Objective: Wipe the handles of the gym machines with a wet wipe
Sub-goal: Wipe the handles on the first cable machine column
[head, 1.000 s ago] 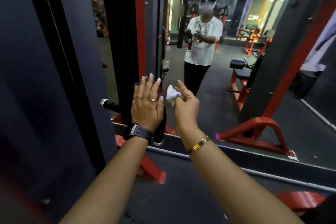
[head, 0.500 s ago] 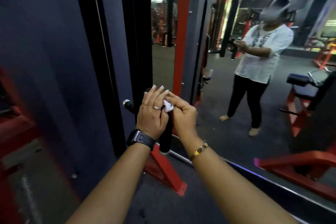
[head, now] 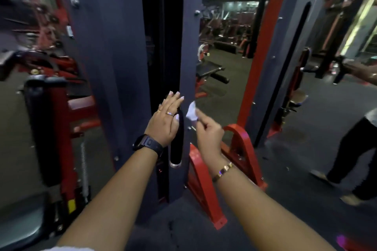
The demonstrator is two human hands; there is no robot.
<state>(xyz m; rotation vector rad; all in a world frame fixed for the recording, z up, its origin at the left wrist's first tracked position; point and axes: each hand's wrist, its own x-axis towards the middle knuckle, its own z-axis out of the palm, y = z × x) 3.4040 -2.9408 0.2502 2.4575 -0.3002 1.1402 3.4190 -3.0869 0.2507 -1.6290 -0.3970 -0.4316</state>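
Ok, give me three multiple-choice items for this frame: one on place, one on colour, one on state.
1. Where is the wet wipe relative to the black handle? A wrapped round it; B to its right, apart; C on the floor.
2. What colour is the machine's base bracket? A red; B yellow; C white.
3. What is the left hand doing? A pinching the wipe; B hanging idle; C resting on the handle, fingers straight.
Key: 1 B, the right hand pinches the wipe clear of the handle; 2 A, the bracket is plainly red; 3 C, its straight fingers lie against the handle's top.
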